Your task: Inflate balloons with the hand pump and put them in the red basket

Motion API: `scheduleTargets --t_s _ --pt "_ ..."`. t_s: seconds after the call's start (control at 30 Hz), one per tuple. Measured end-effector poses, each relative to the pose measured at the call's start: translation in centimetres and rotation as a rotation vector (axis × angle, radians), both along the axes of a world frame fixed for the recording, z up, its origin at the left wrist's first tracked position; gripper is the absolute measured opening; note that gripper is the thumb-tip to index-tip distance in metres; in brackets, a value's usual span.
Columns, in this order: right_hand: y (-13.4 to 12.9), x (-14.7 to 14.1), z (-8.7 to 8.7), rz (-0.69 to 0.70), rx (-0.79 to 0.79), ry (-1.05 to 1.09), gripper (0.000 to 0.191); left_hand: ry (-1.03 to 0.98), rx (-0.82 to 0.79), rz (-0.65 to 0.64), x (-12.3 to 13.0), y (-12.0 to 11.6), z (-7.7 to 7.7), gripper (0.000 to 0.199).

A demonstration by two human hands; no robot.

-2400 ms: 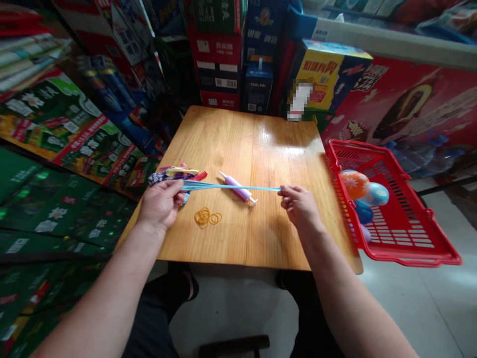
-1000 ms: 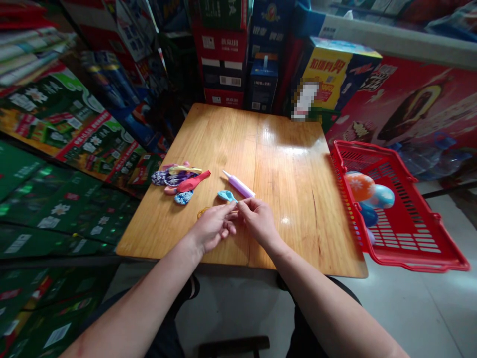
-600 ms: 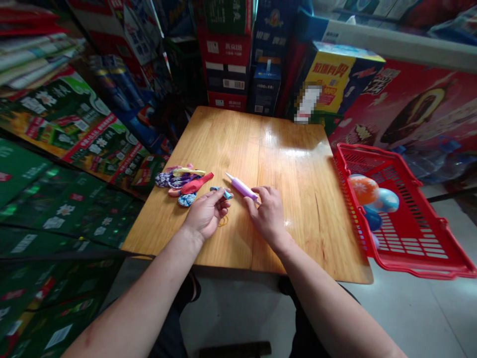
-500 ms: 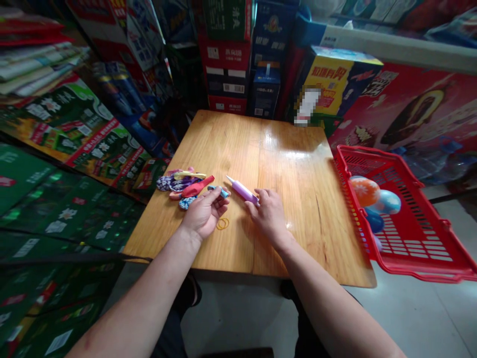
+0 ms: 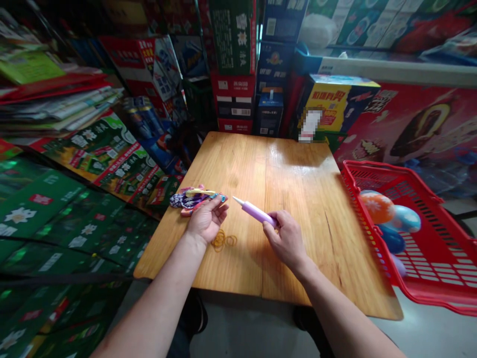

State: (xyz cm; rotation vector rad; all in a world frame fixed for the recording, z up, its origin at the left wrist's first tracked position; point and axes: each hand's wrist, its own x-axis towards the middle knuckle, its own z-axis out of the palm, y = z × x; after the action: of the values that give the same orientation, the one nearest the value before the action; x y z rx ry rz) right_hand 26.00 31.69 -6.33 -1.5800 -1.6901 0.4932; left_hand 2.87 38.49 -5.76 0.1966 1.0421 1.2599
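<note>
Balloon pump [image 5: 257,214]: lilac plastic, nozzle aimed left, back end wrapped in the right hand [image 5: 287,239], fingers curled snugly round it
Left hand [image 5: 206,219]: palm up, fingers loosely open, small blue balloon [image 5: 222,198] right at the fingertips, can't tell if it's actually gripped
Nearby: patterned deflated balloons [image 5: 192,200] just beside the left hand, rubber bands [image 5: 222,240] below it on the wooden table [image 5: 298,169]
Off to the right: red plastic basket [image 5: 391,175] holding inflated balloons [image 5: 378,208]

My right hand [image 5: 286,243] grips the lilac balloon pump [image 5: 256,213]. My left hand [image 5: 206,220] lies palm-up, blue balloon [image 5: 221,198] at its fingertips.
</note>
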Motion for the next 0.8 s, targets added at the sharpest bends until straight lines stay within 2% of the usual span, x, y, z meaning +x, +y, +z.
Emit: scheduleTargets --t_s 0.23,0.57,0.8 --pt "-0.7 0.3 0.4 0.016 0.013 0.018 0.009 0.013 0.014 -0.021 1.3 -0.3 -0.8 0.007" --pt "-0.8 0.5 0.7 0.011 -0.016 0.032 0.010 0.031 0.053 -0.074 2.1 -0.4 -1.7 0.014" --pt "-0.8 0.4 0.7 0.013 -0.031 0.040 0.011 0.024 0.079 -0.122 2.7 -0.8 -1.7 0.017"
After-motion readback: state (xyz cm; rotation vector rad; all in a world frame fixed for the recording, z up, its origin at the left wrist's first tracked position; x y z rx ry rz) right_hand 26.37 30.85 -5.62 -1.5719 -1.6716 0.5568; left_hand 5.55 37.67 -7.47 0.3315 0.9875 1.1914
